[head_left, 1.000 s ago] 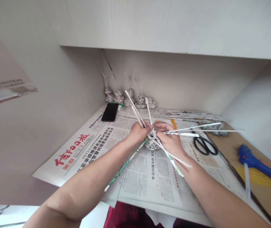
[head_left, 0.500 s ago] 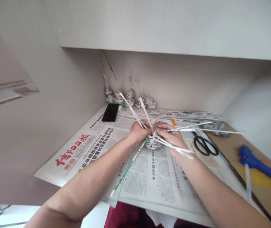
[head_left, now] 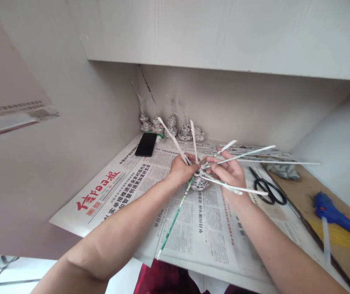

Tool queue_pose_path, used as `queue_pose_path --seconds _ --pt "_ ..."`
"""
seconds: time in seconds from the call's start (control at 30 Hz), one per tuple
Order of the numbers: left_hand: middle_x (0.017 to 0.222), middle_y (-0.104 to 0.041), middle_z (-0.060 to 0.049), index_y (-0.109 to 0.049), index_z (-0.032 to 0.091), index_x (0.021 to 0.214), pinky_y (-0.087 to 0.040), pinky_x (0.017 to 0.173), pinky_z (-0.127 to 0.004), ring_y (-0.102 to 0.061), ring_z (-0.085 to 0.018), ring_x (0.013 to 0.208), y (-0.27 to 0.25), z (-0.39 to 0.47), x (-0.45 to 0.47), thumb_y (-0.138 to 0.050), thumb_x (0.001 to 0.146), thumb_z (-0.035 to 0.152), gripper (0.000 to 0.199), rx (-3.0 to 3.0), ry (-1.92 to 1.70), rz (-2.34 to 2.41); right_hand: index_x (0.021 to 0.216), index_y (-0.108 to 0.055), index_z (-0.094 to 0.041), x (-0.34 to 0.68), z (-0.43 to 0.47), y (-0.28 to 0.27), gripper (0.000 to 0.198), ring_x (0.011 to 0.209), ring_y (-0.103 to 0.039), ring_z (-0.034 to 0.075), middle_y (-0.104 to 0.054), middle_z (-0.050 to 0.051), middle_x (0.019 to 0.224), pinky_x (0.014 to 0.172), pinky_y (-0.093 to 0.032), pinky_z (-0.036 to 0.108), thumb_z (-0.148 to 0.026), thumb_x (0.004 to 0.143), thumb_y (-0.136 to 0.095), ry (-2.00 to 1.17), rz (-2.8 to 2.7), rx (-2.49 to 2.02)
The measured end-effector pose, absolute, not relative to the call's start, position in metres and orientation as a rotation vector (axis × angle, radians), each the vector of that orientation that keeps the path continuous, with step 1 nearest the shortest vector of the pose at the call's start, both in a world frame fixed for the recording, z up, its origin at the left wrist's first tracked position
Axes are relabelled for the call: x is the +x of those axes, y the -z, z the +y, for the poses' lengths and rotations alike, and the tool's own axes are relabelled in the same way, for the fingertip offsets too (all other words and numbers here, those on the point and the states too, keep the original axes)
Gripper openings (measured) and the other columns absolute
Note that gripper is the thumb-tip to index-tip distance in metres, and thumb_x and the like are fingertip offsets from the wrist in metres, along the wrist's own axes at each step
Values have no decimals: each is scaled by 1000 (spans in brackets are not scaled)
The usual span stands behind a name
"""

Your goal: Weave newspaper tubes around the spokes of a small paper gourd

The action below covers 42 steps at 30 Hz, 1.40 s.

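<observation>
A small woven newspaper ball (head_left: 199,183) stands on the newspaper, with several rolled paper sticks fanning out from its top. My left hand (head_left: 183,169) is closed on the left side of its top, its thumb pressed at the base of the sticks. Two white sticks rise beside that hand, and a green-and-white stick (head_left: 175,218) slants toward the front edge. On the other side, my right hand (head_left: 230,173) pinches a pale paper stick (head_left: 245,153) between thumb and fingers, its other fingers loosely raised. Another stick (head_left: 239,189) crosses in front of the right palm.
Several woven gourd shapes (head_left: 171,125) line the back wall, near a black phone (head_left: 146,144). A bundle of paper sticks (head_left: 199,147) lies behind my hands. To the right are black scissors (head_left: 268,191), a grey crumpled cloth (head_left: 283,169) and a blue glue gun (head_left: 334,212) on cardboard.
My right hand has lifted slightly and shifted right, its fingers spreading from a tight pinch near the ball. The sticks on that side have fanned apart. My left hand keeps its grip.
</observation>
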<state>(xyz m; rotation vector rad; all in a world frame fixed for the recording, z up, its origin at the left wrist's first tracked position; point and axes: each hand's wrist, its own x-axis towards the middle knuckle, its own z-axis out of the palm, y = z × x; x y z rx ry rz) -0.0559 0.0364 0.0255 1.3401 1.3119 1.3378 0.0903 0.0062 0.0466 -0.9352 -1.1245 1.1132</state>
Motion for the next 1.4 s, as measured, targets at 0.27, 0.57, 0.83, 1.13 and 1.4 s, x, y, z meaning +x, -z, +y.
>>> queue_pose_path --seconds 0.27,0.57,0.83,1.13,1.4 --pt "72 -70 -3 -70 13 81 -50 62 -24 -63 -13 62 -25 38 -57 -75 62 16 20 1305 -1349 1262 128 -57 -27 99 11 -31 49 85 -67 21 -71 6 109 78 -51 36 -20 80 -55 -436 -1732 -1261" --pt "75 -71 -4 -71 13 81 -50 67 -25 -64 -14 68 -27 36 -57 -74 62 14 19 1375 -1307 1176 81 -72 -23 106 13 -39 14 79 -65 22 -74 3 83 72 -47 33 -33 78 -62 -357 -1921 -1419" --pt "76 -69 -4 -68 12 80 -50 69 -25 -63 -13 69 -35 32 -57 -74 61 13 20 1341 -1326 1108 80 -71 -19 110 27 -30 20 69 -66 19 -73 3 77 67 -51 30 -35 67 -73 -1238 -1437 -1213" --pt "70 -66 -1 -66 11 80 -48 62 -22 -59 -10 61 -36 30 -55 -76 61 12 21 1259 -1252 1039 64 -68 -16 95 14 -36 37 50 -55 14 -64 1 57 49 -42 27 -46 52 -85 -1268 -1196 -1161" --pt "103 -70 -9 -64 15 110 -53 81 -30 -67 -17 89 -53 30 -86 -83 54 5 61 1329 -752 591 58 -65 -15 101 23 -34 31 46 -53 13 -62 1 51 49 -39 27 -35 48 -86 -1221 -1087 -1220"
